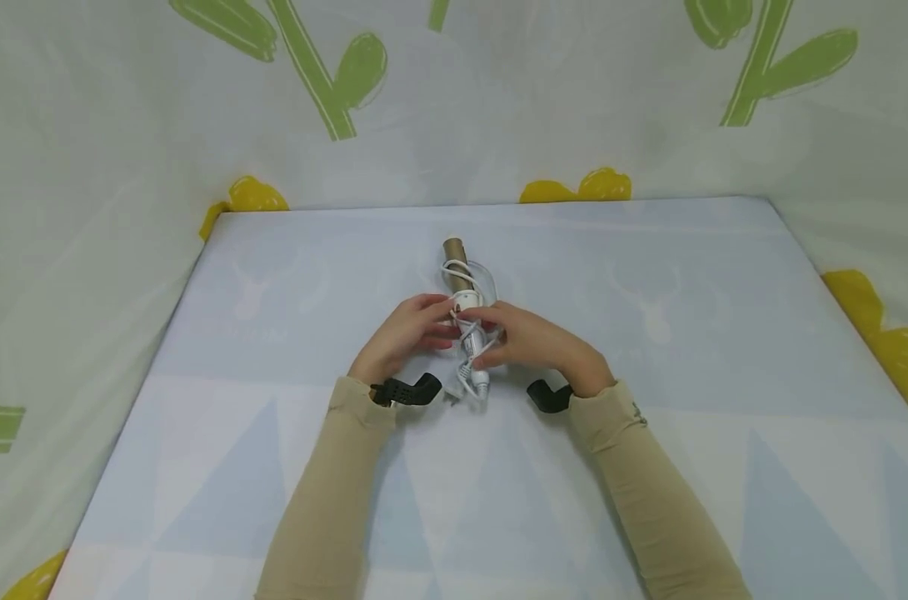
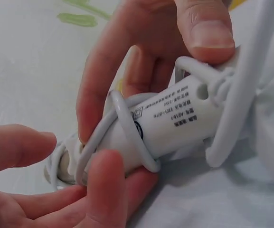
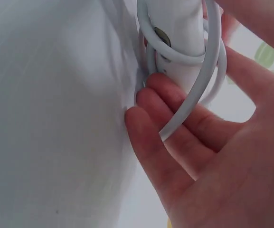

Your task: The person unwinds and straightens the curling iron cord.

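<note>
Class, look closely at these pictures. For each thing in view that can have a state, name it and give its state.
curling iron, held by both hands, barrel pointing away from the person
cord, loosely looped around the handle
left hand, gripping the handle
right hand, gripping the handle, cord crossing its fingers
sleeves, down to the wrists

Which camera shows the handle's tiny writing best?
The left wrist view: it sees the writing on the handle up close. In the head view, it's too small to read; the right wrist view shows the handle but no readable writing.
</note>
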`<state>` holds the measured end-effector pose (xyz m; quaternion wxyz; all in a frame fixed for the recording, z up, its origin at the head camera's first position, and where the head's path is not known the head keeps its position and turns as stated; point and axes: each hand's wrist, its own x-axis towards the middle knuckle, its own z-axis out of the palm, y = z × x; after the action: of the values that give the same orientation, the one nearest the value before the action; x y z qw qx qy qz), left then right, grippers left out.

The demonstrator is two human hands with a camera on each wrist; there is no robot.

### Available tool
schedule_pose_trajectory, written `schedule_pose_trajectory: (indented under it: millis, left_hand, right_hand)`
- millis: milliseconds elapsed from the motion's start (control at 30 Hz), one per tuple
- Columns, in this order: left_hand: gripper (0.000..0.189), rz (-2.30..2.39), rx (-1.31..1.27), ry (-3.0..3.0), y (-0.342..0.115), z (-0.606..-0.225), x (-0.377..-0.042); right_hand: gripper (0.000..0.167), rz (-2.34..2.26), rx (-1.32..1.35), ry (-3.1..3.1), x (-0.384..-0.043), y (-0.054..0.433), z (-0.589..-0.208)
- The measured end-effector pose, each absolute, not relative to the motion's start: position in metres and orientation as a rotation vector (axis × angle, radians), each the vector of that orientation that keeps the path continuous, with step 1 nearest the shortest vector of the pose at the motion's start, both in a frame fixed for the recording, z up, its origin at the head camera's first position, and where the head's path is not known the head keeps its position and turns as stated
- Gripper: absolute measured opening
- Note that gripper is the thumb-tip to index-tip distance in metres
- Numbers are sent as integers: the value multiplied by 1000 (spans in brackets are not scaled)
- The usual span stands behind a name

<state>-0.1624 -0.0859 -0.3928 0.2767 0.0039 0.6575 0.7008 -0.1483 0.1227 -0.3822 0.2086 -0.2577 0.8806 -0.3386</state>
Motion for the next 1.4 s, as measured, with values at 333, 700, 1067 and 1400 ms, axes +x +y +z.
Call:
schedule_pose_trajectory:
  millis: [333,700,1067,1400]
  left_hand:
    - [36,1927,46,1678,-93,-402,-164]
    - [39,1970,50,1716,-84,-398,-166]
    - [56,2038,29,1623,-87,-397,-168]
    - [41,2085,29,1535,-95,-399,-165]
  right_hand:
    - [68,-1076,-763,2318,-151,133,-390]
    - [61,-1164,-746,2275,-155,135,-392]
    - [53,-1199,-764,2249,-158,135,-390]
    - [45,-1216,-856,2284,-151,128,-377]
